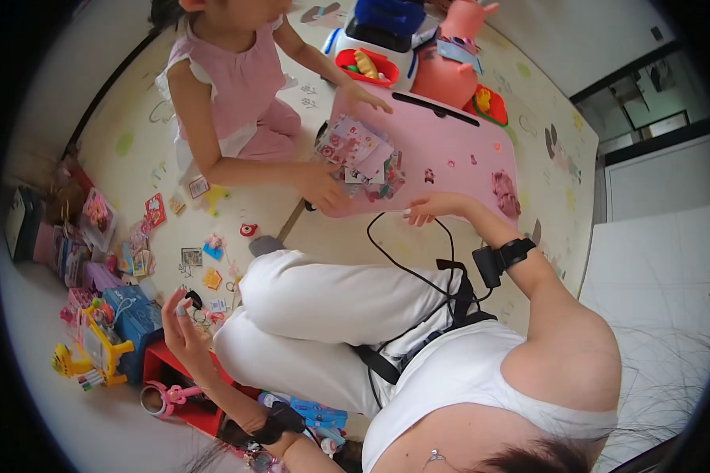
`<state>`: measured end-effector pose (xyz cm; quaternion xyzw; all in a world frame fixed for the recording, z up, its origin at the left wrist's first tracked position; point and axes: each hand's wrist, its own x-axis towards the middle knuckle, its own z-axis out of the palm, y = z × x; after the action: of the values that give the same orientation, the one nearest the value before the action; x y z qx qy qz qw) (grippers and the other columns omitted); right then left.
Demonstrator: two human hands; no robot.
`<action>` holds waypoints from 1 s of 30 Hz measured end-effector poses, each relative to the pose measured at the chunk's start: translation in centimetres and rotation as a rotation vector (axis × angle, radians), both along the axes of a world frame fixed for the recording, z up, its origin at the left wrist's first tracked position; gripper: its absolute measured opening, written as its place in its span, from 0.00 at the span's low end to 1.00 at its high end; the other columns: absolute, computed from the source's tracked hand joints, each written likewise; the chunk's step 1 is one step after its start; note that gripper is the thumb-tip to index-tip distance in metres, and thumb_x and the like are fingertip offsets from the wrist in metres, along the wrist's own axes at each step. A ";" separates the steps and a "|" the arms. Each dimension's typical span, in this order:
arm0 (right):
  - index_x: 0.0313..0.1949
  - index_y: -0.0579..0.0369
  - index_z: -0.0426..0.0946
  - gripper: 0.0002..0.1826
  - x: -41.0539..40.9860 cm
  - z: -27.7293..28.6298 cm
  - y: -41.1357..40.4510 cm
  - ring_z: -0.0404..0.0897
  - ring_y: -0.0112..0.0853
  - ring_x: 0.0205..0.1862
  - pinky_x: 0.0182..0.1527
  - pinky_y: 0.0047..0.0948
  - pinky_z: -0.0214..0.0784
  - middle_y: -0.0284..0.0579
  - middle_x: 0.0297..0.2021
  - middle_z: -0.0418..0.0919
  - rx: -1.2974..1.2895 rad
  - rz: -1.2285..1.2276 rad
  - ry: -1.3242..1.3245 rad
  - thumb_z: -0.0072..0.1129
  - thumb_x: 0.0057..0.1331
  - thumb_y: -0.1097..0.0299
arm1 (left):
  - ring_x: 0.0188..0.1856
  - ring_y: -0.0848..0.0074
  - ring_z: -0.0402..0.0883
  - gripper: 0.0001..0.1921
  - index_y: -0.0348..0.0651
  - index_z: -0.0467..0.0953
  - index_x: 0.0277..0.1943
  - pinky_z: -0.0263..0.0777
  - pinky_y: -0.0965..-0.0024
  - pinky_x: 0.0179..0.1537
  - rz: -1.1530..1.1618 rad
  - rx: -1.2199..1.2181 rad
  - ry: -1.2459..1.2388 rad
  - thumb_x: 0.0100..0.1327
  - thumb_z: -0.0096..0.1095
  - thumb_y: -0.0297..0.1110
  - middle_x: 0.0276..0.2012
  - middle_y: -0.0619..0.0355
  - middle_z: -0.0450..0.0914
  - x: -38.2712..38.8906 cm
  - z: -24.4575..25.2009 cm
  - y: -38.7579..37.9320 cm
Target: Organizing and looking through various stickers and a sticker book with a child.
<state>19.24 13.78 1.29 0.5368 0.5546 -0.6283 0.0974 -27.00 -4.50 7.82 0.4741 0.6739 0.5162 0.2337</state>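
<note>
My right hand (438,207) is at the near edge of a pink folding table (414,136), its fingers loosely bent and no held object visible. My left hand (183,334) is raised above the toys at the left, fingers apart and holding nothing. A pile of sticker sheets (361,151) in clear and printed packs lies on the table's left part. Several small stickers (429,175) and a crumpled pink item (504,194) lie further right. A co-worker's hand (325,189) touches the pile's near side; that person's other hand (364,97) is over the table's far left corner.
Another person in a pink top (231,65) kneels at the table's left. Behind the table stand a pink pig toy (447,74) and a red tray (367,68) on a white toy. Cards and small toys litter the mat beside a blue box (133,316). A black cable (390,257) hangs near my legs.
</note>
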 end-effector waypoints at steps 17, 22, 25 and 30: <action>0.62 0.61 0.47 0.37 0.8 -10.8 -1.3 0.48 0.45 0.65 0.63 0.40 0.44 0.56 0.63 0.47 1.191 -0.121 -0.176 0.52 0.59 0.59 | 0.44 0.73 0.73 0.14 0.32 0.70 0.48 0.65 0.72 0.47 -0.015 -0.085 0.143 0.65 0.43 0.30 0.44 0.52 0.76 8.8 4.6 -1.6; 0.62 0.61 0.47 0.40 -0.4 -10.2 -2.4 0.46 0.48 0.65 0.63 0.45 0.41 0.57 0.63 0.47 1.233 -0.161 -0.176 0.55 0.56 0.56 | 0.44 0.72 0.73 0.15 0.33 0.70 0.49 0.65 0.71 0.48 0.006 -0.098 0.178 0.65 0.43 0.32 0.45 0.52 0.74 10.1 4.4 -3.0; 0.62 0.58 0.50 0.41 -0.6 -9.8 -2.6 0.46 0.49 0.65 0.63 0.49 0.40 0.54 0.63 0.48 1.379 -0.080 -0.167 0.57 0.53 0.54 | 0.43 0.73 0.73 0.13 0.32 0.70 0.48 0.64 0.72 0.47 0.057 -0.097 0.165 0.64 0.43 0.29 0.44 0.52 0.75 11.0 4.0 -3.7; 0.61 0.53 0.53 0.41 -2.4 -7.8 -3.2 0.48 0.46 0.64 0.63 0.51 0.40 0.48 0.62 0.51 1.346 0.214 -0.141 0.60 0.50 0.54 | 0.44 0.72 0.73 0.14 0.32 0.69 0.49 0.64 0.72 0.48 0.097 -0.087 0.103 0.65 0.43 0.31 0.46 0.52 0.74 12.3 4.3 -4.4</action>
<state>16.87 10.60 -6.46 0.4624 0.8667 -0.0971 -0.1602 -14.67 -8.90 12.10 0.4561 0.7290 0.4723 0.1937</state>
